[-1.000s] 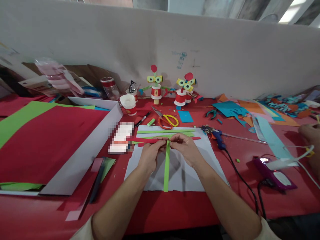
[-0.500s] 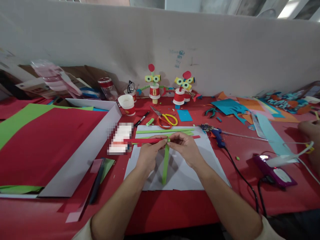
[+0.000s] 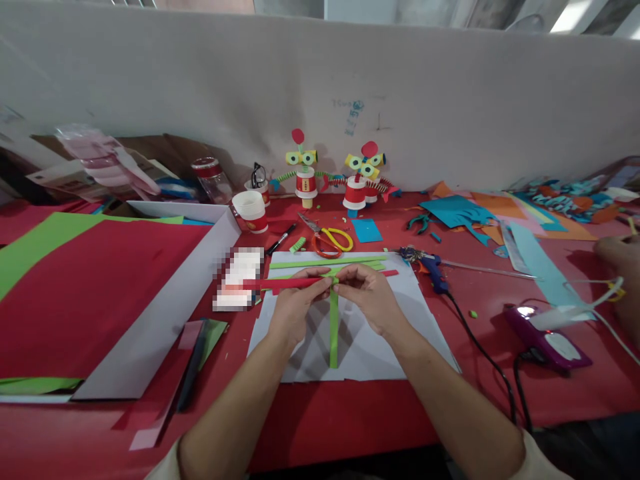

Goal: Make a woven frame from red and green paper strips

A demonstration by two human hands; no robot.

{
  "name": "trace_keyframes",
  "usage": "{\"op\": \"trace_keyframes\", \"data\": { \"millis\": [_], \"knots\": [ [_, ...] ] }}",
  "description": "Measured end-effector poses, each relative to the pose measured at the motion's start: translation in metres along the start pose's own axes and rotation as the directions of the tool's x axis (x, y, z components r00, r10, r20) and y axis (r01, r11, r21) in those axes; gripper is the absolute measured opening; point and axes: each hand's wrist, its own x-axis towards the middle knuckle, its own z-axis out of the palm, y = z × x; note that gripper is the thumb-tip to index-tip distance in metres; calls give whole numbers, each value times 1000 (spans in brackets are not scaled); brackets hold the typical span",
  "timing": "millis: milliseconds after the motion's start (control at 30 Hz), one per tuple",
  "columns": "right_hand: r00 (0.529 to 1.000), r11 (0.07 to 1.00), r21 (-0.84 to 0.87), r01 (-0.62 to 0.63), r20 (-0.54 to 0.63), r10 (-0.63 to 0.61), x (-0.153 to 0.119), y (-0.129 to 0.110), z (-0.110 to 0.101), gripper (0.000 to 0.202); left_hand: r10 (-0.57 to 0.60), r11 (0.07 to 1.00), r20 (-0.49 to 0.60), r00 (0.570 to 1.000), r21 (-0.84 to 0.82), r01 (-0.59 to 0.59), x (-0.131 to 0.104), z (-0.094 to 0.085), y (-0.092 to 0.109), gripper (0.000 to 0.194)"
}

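Over the white paper [image 3: 310, 360], my left hand [image 3: 296, 303] pinches a red paper strip [image 3: 287, 283] where it meets a green strip [image 3: 333, 330]. The red strip points left and the green one hangs down toward me. My right hand [image 3: 369, 298] is closed at the same joint, its thumb and finger on the green paper. The fingers partly hide the fold between the strips. Behind my hands, more green strips [image 3: 325, 262] lie on the sheet, and the end of another red strip [image 3: 391, 273] shows.
Scissors [image 3: 330, 240], a marker [image 3: 281, 239] and paper cups [image 3: 253, 210] lie beyond the sheet, with cup figures [image 3: 306, 183] behind. A glue gun [image 3: 434, 272] and purple power strip [image 3: 547, 338] are right. A box [image 3: 190, 280] stands left. Another person's hand [image 3: 617, 257] shows far right.
The hanging green strip has swung slightly right and now points straight down. My hands stay closed at the joint. The whole view has shifted slightly.
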Motion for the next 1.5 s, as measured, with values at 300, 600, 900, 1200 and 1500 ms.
{"op": "trace_keyframes", "data": {
  "millis": [300,600,900,1200,1500],
  "knots": [
    [986,996,38,-81,150,74,-2,-18,-9,26,125,991,34,992,36,-126,-1,-2,1,31],
    [992,968,-251,7,126,26,3,-5,-14,13,102,984,22,995,145,-104,-6,1,-1,39],
    [990,983,150,-106,-82,119,2,-6,-7,11,-64,988,232,971,-123,94,2,-3,10,34],
    [951,833,535,-142,-160,265,1,2,7,22,196,977,115,974,61,-204,-5,12,-19,34],
    [968,935,269,-231,-32,249,-8,-8,12,19,141,990,-38,989,24,-140,2,2,1,13]
  ]
}}
